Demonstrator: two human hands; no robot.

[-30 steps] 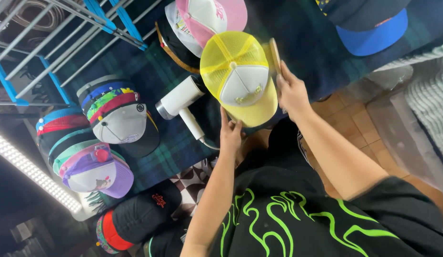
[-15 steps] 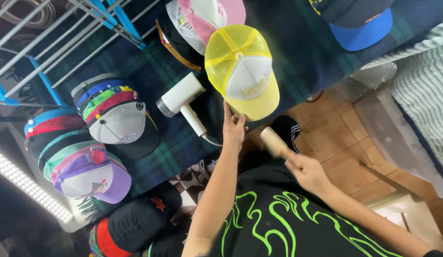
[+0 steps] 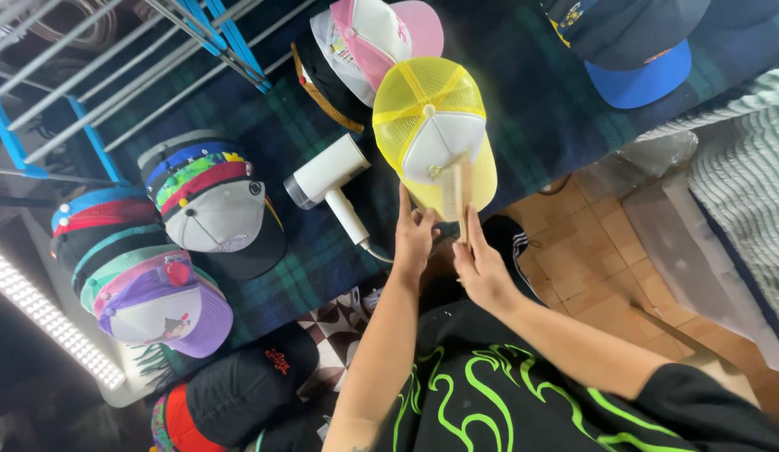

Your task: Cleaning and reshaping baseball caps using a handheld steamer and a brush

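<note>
Far out to the left of my hands sit stacked caps: a purple-brimmed cap (image 3: pixel 167 305) nearest me on that side, and beyond it a grey-fronted cap (image 3: pixel 215 213) topping a pile with bright bands. Down by my left elbow lies a black cap (image 3: pixel 243 389). All of them rest on a dark plaid cloth (image 3: pixel 532 92).

Just left of my left hand lies a white hair dryer (image 3: pixel 326 180), its handle pointing toward my wrist and its cord running in under my hand.

My left hand (image 3: pixel 414 238) is up at the near edge of the yellow cap (image 3: pixel 431 125), fingers curled on the brim's edge and gripping it. The cap has yellow mesh and a white front panel and sits directly above both my hands, brim toward me.

My right hand (image 3: pixel 481 268) is just beside the left, touching or nearly so, and it is closed round the handle of a wooden brush (image 3: pixel 458 192). The brush stands up from my fingers and lies against the cap's brim and the lower white panel.

Beyond the yellow cap, farther from my hands, is a pink and white cap (image 3: pixel 389 33). Well off to the right and away from me lies a navy cap with a blue brim (image 3: pixel 632 59).
</note>
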